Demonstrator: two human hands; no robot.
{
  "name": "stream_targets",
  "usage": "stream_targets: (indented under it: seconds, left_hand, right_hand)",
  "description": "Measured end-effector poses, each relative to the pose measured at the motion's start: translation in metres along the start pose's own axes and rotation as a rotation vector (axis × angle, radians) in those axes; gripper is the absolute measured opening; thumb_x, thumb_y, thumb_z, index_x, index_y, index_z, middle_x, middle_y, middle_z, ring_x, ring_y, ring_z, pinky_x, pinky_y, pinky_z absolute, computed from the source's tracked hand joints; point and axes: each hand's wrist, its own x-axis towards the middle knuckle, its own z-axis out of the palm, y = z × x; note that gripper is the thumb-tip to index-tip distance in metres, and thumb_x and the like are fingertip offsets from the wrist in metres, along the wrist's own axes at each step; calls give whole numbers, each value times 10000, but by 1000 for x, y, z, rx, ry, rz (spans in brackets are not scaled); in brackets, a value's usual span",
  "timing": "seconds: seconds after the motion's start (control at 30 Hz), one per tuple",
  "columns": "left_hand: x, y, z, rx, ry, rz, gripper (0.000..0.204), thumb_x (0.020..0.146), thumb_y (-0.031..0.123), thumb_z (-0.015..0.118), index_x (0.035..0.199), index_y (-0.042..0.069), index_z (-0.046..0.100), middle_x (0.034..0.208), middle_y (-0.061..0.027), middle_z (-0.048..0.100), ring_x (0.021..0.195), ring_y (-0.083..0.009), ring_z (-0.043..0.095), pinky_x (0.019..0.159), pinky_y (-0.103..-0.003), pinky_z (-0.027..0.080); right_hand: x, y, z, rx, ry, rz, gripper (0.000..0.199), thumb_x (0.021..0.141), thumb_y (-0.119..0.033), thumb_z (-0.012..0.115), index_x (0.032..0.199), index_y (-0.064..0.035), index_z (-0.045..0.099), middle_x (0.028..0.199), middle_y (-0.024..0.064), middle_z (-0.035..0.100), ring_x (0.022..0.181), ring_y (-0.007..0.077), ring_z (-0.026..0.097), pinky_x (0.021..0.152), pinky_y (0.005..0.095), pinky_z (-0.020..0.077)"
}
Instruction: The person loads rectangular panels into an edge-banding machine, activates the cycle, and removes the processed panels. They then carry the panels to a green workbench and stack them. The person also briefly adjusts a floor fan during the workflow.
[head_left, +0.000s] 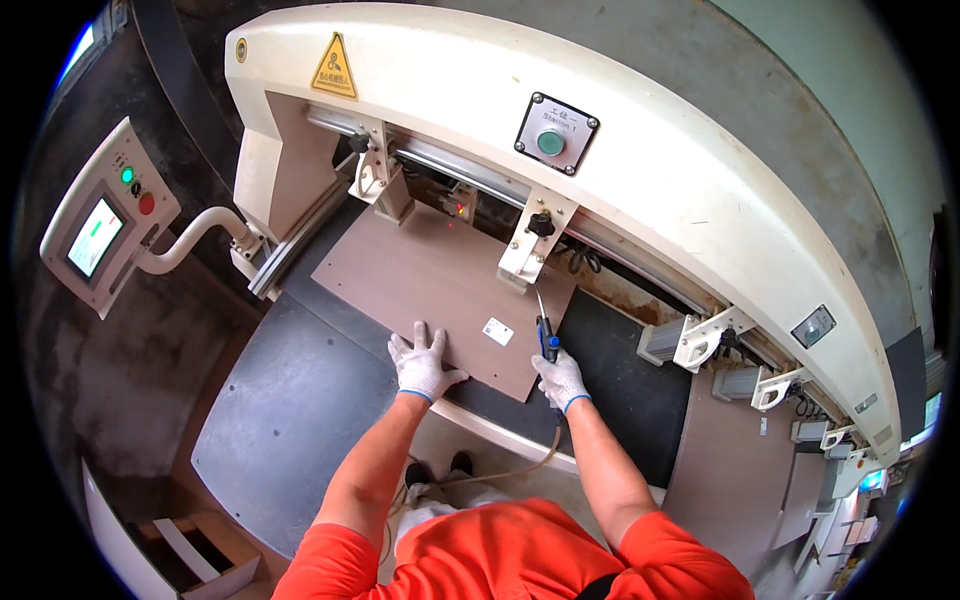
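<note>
A flat brown panel (420, 290) with a small white label (497, 331) lies on the dark machine table, its far edge under two white clamp brackets. My left hand (427, 363), in a white knitted glove, rests on the panel's near edge with fingers spread. In my gloved right hand (562, 381) is a blue and black air blow gun (547, 340), fingers wrapped round it. Its thin nozzle points away from me, toward the foot of the right clamp bracket (535, 240). A hose (545, 455) trails from the gun down toward the floor.
The white machine beam (660, 150) arches across the far side, carrying a green button (551, 142). A control panel (110, 220) with a lit screen stands at left on a bent arm. Another brown panel (735, 450) lies to the right under more clamps. Boards (190, 550) stand low at left.
</note>
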Motion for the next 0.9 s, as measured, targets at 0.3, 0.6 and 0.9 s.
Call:
stream_targets:
  seconds: [0.3, 0.6, 0.9]
  left_hand:
    - [-3, -10, 2, -112, 24, 16, 938, 701, 588, 860, 1483, 161, 567, 1621, -231, 365, 1399, -655, 327, 1197, -678, 235]
    - [-235, 6, 65, -1240, -592, 313, 635, 987, 449, 695, 1422, 0, 584, 1296, -160, 672, 1204, -260, 623, 1059, -378, 478]
    - [-334, -47, 38, -646, 166, 31, 1163, 669, 481, 912, 1533, -76, 368, 1580, -328, 369, 1454, -456, 405, 1204, -478, 370]
  right_hand:
    - [-144, -40, 18, -284, 137, -823, 441, 1020, -403, 614, 1316, -78, 577, 890, 271, 689, 859, 501, 683, 712, 544, 549]
    - [-169, -173, 9, -385, 481, -993, 444, 1039, -444, 559, 1277, -71, 594, 871, 286, 694, 855, 503, 685, 723, 578, 536]
    - [-238, -174, 77, 437, -145, -534, 410, 1065, -493, 541, 1099, -94, 635, 911, 106, 716, 533, 115, 551, 446, 272, 418]
